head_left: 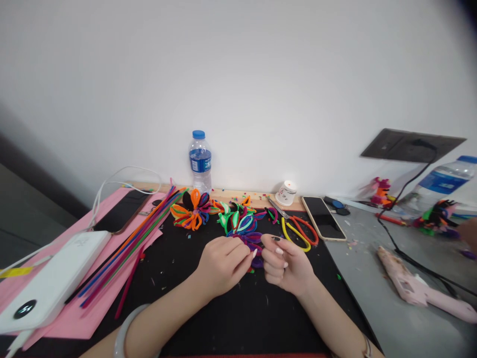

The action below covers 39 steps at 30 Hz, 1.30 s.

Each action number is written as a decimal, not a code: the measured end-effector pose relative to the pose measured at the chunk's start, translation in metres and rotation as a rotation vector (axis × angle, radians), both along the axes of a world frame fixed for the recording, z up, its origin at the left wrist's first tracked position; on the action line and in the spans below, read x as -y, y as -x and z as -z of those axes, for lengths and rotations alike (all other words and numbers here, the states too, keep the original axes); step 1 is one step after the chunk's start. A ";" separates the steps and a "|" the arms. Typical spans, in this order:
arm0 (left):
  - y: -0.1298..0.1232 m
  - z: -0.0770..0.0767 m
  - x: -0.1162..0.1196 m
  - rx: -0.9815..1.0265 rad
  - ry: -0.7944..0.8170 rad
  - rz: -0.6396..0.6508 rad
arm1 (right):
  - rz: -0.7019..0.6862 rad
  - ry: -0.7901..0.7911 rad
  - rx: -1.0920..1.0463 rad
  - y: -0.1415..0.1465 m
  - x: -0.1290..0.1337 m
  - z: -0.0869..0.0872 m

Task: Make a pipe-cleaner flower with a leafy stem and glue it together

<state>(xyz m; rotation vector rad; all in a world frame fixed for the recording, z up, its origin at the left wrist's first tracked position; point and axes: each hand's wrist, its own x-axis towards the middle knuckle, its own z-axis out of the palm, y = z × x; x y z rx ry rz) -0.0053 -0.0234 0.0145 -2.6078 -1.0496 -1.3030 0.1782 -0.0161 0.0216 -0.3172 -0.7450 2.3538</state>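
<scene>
My left hand [225, 263] is closed above the black mat [223, 323], thumb against curled fingers; whatever it grips is hidden. Close on its right, my right hand [285, 263] is also closed, its thumb and index finger pressed together on something too small to make out. A gap separates the two hands. Just behind them lies a multicoloured bundle of looped pipe cleaners [238, 223], with purple loops showing in the gap. An orange, black and purple pipe-cleaner flower [194, 211] rests further left.
Scissors [303, 231], a phone [324, 219] and a paper cup [286, 193] stand or lie behind right. A bottle [200, 161] is by the wall. Left are loose pipe cleaners [130, 248] and a power bank [55, 278]; right, a pink glue gun [413, 288] and another person's hand [467, 233].
</scene>
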 end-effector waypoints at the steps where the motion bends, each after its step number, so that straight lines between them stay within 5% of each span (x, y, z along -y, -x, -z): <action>1: 0.000 0.000 0.000 0.009 -0.001 0.009 | 0.005 -0.019 0.011 0.000 0.001 0.000; 5: -0.002 -0.004 0.004 0.107 0.065 0.081 | 0.010 -0.090 0.082 -0.001 0.006 0.000; 13: -0.017 -0.015 0.011 0.360 0.498 0.259 | -0.052 -0.124 0.061 0.005 0.015 0.004; 24: -0.036 -0.024 0.001 0.558 0.927 0.270 | -0.058 -0.114 -0.006 0.004 0.010 0.004; 39: -0.054 -0.036 -0.006 0.688 1.054 0.245 | -0.034 -0.118 -0.159 0.004 0.006 0.006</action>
